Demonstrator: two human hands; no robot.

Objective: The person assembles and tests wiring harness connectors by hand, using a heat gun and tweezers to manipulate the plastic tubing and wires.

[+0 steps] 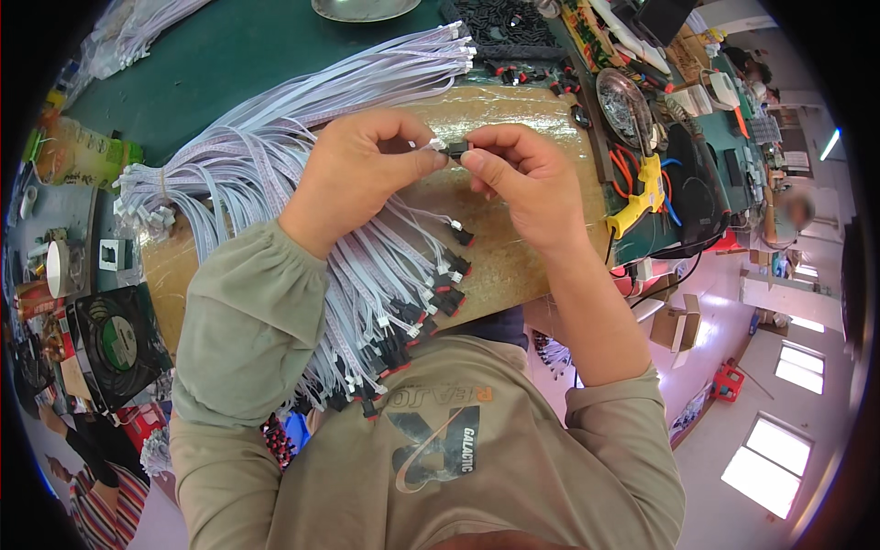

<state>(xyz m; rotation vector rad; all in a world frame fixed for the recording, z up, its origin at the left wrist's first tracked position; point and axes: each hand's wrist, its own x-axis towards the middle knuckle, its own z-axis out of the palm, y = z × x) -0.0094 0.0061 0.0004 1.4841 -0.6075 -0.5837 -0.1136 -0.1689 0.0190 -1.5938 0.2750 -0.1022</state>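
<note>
Between finger and thumb, my left hand (362, 174) pinches a white plug (437, 145) at the end of a thin white cable. My right hand (536, 188) grips a small black connector housing (456, 148), and the two parts meet end to end; whether they are fully joined I cannot tell. Under my left forearm lies a thick bundle of white flat cables (266, 110) with white plugs. Toward my body, several cable ends carry black housings with red tips (449, 298). All of this is over a wooden board (500, 261).
A tray of black parts (509, 27) stands at the far side, with loose black-and-red parts (518, 73) before it. To the right are a metal dish (623, 105) and a yellow glue gun (642, 197) with a cord. A black fan (115, 344) sits at left.
</note>
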